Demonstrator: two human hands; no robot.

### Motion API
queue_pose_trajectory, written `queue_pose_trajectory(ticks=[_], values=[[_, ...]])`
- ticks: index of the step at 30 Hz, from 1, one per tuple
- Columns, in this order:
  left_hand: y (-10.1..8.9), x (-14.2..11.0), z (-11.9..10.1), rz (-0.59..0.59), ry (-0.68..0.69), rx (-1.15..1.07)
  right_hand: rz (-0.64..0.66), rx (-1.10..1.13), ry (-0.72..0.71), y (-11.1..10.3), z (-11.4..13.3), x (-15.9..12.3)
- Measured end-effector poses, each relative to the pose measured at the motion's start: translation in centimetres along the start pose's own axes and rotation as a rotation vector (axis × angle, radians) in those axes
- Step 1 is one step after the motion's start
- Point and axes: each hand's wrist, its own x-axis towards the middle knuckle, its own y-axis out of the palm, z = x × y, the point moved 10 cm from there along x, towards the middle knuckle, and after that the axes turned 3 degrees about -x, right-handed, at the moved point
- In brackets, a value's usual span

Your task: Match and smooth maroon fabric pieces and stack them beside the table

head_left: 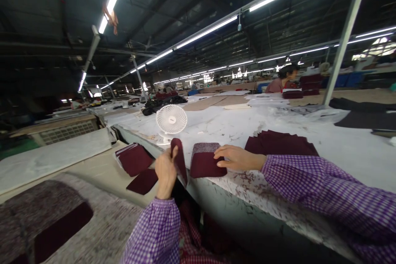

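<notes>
My left hand (166, 172) grips a dark maroon fabric piece (180, 160), holding it upright by its edge. My right hand (235, 158) lies flat with fingers stretched out on a small stack of maroon fabric pieces (205, 161) at the near edge of the white worktable (235, 126). Both arms wear purple checked sleeves. A larger fanned stack of maroon pieces (280, 143) lies just right of my right hand.
A small white desk fan (171, 121) stands behind the stacks. More maroon pieces (135, 159) lie on the lower beige table to the left. Another person (284, 78) sits at a far table. A metal post (344, 37) rises at right.
</notes>
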Motion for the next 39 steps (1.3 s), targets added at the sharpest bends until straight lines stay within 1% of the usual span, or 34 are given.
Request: queue_pose_trajectory(ticks=[1, 2, 3, 4, 6, 7, 8, 9, 11, 12, 14, 16, 17, 18, 19, 20, 22, 23, 24, 25, 26, 28, 29, 30, 31, 33, 36, 39], values=[[0.1, 0.0, -1.8, -0.022, 0.054, 0.189, -0.036, 0.034, 0.016, -0.8, 0.1, -0.3], [0.0, 0.2, -3.4, -0.047, 0.094, 0.327, -0.058, 0.088, 0.045, -1.5, 0.2, -0.7], [-0.1, 0.4, -4.8, -0.067, 0.118, 0.408, -0.057, 0.175, 0.084, -2.0, 0.4, -1.1], [-0.2, 0.5, -6.1, -0.086, 0.144, 0.463, -0.031, 0.300, 0.127, -2.1, 0.6, -1.5], [-0.3, 0.0, -8.4, -0.109, 0.225, 0.514, 0.069, 0.634, 0.202, -1.7, 1.6, -2.3], [0.0, -0.8, -9.4, -0.107, 0.283, 0.514, 0.122, 0.814, 0.238, -1.3, 2.2, -2.7], [0.5, -2.0, -10.3, -0.082, 0.355, 0.502, 0.171, 0.982, 0.279, -0.9, 2.7, -3.1], [1.5, -3.6, -10.9, -0.030, 0.431, 0.480, 0.205, 1.129, 0.328, -0.4, 2.9, -3.6], [4.0, -7.7, -11.3, 0.132, 0.562, 0.425, 0.217, 1.337, 0.429, 0.3, 2.7, -4.4], [5.3, -10.0, -11.2, 0.228, 0.619, 0.395, 0.196, 1.386, 0.466, 0.6, 2.3, -4.9], [7.3, -14.3, -10.7, 0.382, 0.695, 0.319, 0.143, 1.348, 0.515, 1.1, 1.1, -5.7], [8.5, -17.4, -10.5, 0.510, 0.746, 0.249, 0.085, 1.172, 0.528, 1.2, 0.0, -6.5], [8.5, -18.2, -10.6, 0.554, 0.762, 0.195, 0.053, 1.066, 0.516, 0.9, -0.4, -6.7], [8.1, -18.3, -10.8, 0.573, 0.758, 0.129, 0.020, 0.976, 0.491, 0.5, -0.5, -6.8], [7.3, -17.7, -11.0, 0.556, 0.726, 0.054, -0.004, 0.920, 0.455, 0.0, -0.3, -6.9], [6.1, -16.2, -11.0, 0.503, 0.664, -0.022, -0.017, 0.900, 0.417, -0.6, 0.0, -6.8], [3.6, -12.2, -10.2, 0.344, 0.464, -0.128, -0.007, 0.938, 0.374, -1.5, 0.8, -6.7], [2.9, -10.2, -9.6, 0.297, 0.365, -0.151, 0.006, 0.971, 0.369, -2.0, 1.1, -6.7], [3.1, -8.7, -9.2, 0.323, 0.287, -0.171, 0.015, 1.002, 0.372, -2.3, 1.2, -6.7], [4.0, -7.5, -8.7, 0.401, 0.208, -0.204, 0.018, 1.030, 0.378, -2.7, 1.3, -6.7], [5.4, -6.7, -8.3, 0.505, 0.125, -0.253, 0.016, 1.060, 0.384, -2.8, 1.2, -6.7], [8.6, -6.2, -7.7, 0.731, -0.029, -0.337, 0.008, 1.095, 0.418, -2.6, 0.6, -6.9], [10.0, -6.3, -7.5, 0.818, -0.084, -0.361, -0.006, 1.086, 0.446, -2.3, 0.0, -7.0], [11.3, -6.3, -7.3, 0.879, -0.118, -0.363, -0.021, 1.057, 0.474, -1.8, -0.8, -7.1], [12.3, -6.4, -7.1, 0.913, -0.129, -0.347, -0.034, 1.012, 0.497, -1.3, -1.5, -7.2], [13.9, -6.3, -6.9, 0.925, -0.095, -0.278, -0.051, 0.901, 0.514, -0.3, -2.9, -7.2], [15.6, -6.8, -7.2, 0.919, 0.055, -0.139, -0.072, 0.695, 0.506, 0.5, -4.4, -7.1], [16.9, -7.8, -7.8, 0.876, 0.196, -0.059, -0.086, 0.459, 0.478, -0.1, -5.1, -7.3]])
